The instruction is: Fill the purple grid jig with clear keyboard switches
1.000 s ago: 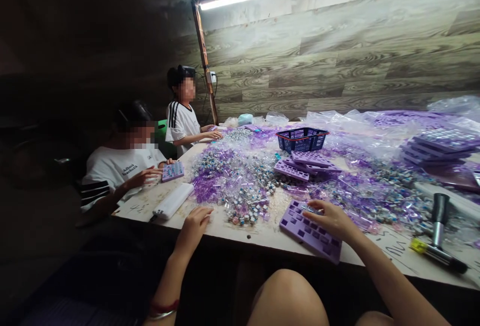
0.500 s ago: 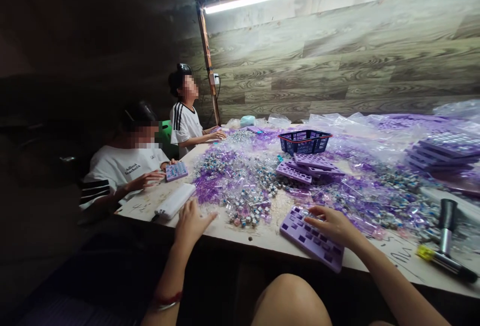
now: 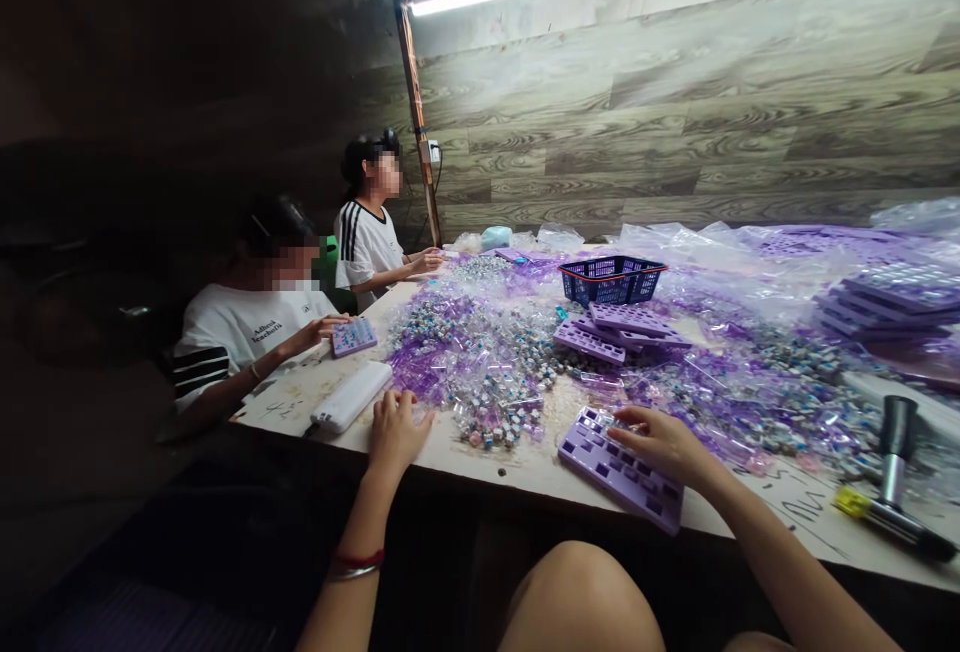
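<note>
At the table's near edge lies a purple keyboard case (image 3: 596,452) with square cutouts, tilted towards me. My right hand (image 3: 664,444) is over its right part, fingers apart, fingertips at the cutouts; I make out nothing held. My left hand (image 3: 399,430) is by the table edge, thumb apart from the bent fingers, its fingertips partly hidden. It is nearest to a white power-bank-like box (image 3: 351,398) and a heap of small grey-white and blue switch-like parts (image 3: 499,422) mixed with purple and clear plastic pieces.
Purple keyboard cases (image 3: 637,322) are piled beside a dark blue basket (image 3: 611,280). A taller stack of purple cases (image 3: 892,297) stands at right, near a black-and-silver hammer-like tool (image 3: 894,462). Two co-workers sit at left, one handling a purple case (image 3: 352,336).
My left hand has shifted right, its fingers more bent. My right hand stays over the case; a clear shiny bit at its fingertips no longer shows. The nearer co-worker's hand moved onto their case.
</note>
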`<state>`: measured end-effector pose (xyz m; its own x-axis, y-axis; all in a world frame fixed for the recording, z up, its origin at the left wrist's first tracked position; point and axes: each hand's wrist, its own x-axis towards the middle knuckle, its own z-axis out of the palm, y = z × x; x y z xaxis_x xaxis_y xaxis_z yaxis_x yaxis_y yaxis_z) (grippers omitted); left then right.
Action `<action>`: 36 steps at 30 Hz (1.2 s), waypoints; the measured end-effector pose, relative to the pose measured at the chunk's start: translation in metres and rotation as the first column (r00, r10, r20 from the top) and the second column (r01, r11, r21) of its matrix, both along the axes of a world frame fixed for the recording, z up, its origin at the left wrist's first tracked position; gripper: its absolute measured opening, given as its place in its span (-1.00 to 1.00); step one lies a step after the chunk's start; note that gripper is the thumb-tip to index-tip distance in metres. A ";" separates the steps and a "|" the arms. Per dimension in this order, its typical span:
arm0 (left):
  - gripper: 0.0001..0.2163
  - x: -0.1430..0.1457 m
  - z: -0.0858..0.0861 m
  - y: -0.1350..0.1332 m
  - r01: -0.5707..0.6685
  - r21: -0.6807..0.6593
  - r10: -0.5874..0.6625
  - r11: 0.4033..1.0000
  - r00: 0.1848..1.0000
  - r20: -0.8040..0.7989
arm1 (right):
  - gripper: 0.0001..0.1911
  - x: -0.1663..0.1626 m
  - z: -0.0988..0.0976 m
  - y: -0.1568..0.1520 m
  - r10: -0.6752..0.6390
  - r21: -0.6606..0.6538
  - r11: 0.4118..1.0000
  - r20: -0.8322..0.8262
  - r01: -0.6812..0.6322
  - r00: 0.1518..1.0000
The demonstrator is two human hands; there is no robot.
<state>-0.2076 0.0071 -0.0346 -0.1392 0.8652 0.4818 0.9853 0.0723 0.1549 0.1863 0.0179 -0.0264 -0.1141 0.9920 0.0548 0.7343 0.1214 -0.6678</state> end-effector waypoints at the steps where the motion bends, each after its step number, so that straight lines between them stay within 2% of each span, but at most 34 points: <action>1: -0.73 0.001 0.001 -0.001 0.014 -0.011 -0.014 1.000 1.000 0.001 | -0.55 0.000 0.000 0.000 0.000 -0.007 1.000 -0.006 0.000 1.000; 3: -0.72 0.002 0.004 -0.004 0.055 -0.034 -0.055 0.998 0.998 0.009 | -0.56 0.000 0.001 0.000 0.002 -0.018 1.000 -0.009 -0.002 1.000; 10: -0.87 0.002 0.007 -0.010 0.212 -0.072 -0.210 0.975 0.977 0.033 | -0.58 0.001 0.001 0.000 -0.007 -0.002 1.000 0.001 0.007 1.000; 17: -0.91 0.004 0.010 -0.012 0.220 -0.104 -0.215 0.970 0.975 0.064 | -0.61 -0.003 0.005 -0.002 -0.012 0.073 0.997 0.020 0.011 1.000; 22: -0.94 0.001 0.007 -0.014 0.289 -0.034 -0.287 0.957 0.957 0.050 | -0.64 -0.005 0.004 0.000 -0.012 0.100 0.995 0.043 0.008 0.999; 26: -0.92 0.002 0.005 -0.015 0.246 -0.012 -0.245 0.969 0.969 0.022 | -0.65 -0.012 0.005 0.005 -0.047 0.222 0.975 0.128 0.018 0.991; 29: -0.89 0.003 0.006 -0.015 0.244 -0.041 -0.244 0.969 0.970 0.006 | -0.67 -0.027 0.013 0.019 -0.102 0.284 0.959 0.270 0.022 0.957; 36: -0.81 0.002 0.020 0.001 0.291 -0.201 -0.295 0.935 0.955 0.009 | -0.73 -0.067 0.029 0.086 -0.102 0.200 0.980 0.418 0.018 0.903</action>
